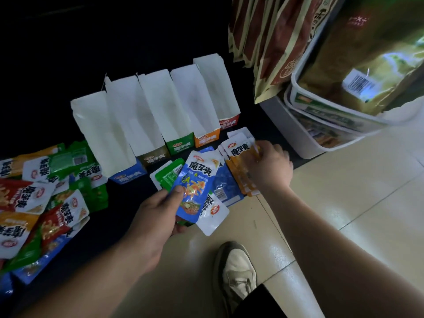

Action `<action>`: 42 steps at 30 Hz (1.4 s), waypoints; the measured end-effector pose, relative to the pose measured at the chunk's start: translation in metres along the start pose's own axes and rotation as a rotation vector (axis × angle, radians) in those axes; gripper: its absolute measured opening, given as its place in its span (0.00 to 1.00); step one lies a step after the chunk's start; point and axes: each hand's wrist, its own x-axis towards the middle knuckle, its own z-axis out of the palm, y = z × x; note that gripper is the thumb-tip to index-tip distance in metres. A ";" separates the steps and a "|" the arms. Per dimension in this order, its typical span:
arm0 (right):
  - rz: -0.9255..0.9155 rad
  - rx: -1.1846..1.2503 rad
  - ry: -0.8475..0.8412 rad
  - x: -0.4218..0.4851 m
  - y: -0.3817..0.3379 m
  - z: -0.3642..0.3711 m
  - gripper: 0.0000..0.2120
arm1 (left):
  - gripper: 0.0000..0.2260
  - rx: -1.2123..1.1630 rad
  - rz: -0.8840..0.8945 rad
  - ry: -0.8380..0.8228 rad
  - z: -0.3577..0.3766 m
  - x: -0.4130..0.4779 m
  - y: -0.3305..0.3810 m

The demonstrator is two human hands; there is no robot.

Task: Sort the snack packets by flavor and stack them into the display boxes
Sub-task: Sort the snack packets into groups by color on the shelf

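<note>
You had the blue packet pinched under the thumb of your left hand, in front of the row of display boxes and nearest its blue-fronted box. That grip was clenched on a loose fan, with a white-backed packet poking out below the blue one and green packets behind it. Your right hand had its grip curled round the edge of the orange packets, stacked just in front of the row's orange-fronted box. The likely trouble was the fan: held mostly by one thumb, those slick packets could have slipped and scattered onto the floor in front of the row, mixing flavours already parted. A white back hid its colour, so it could have gone into the wrong box. The boxes looked tall, narrow and light, standing side by side, so a stack pushed in crooked might have tipped one against its neighbour. The unsorted pile left of the row lay near enough to swallow any spill.
</note>
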 end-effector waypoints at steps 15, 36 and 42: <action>0.183 1.062 -0.426 -0.072 -0.058 -0.033 0.04 | 0.04 -0.065 0.048 -0.006 0.005 0.001 0.002; -0.506 0.151 0.089 -0.063 -0.040 0.019 0.11 | 0.09 0.080 -0.008 0.110 -0.052 0.027 -0.031; -0.684 0.054 -0.066 -0.072 -0.029 0.037 0.09 | 0.11 0.246 0.112 0.169 -0.051 0.023 -0.034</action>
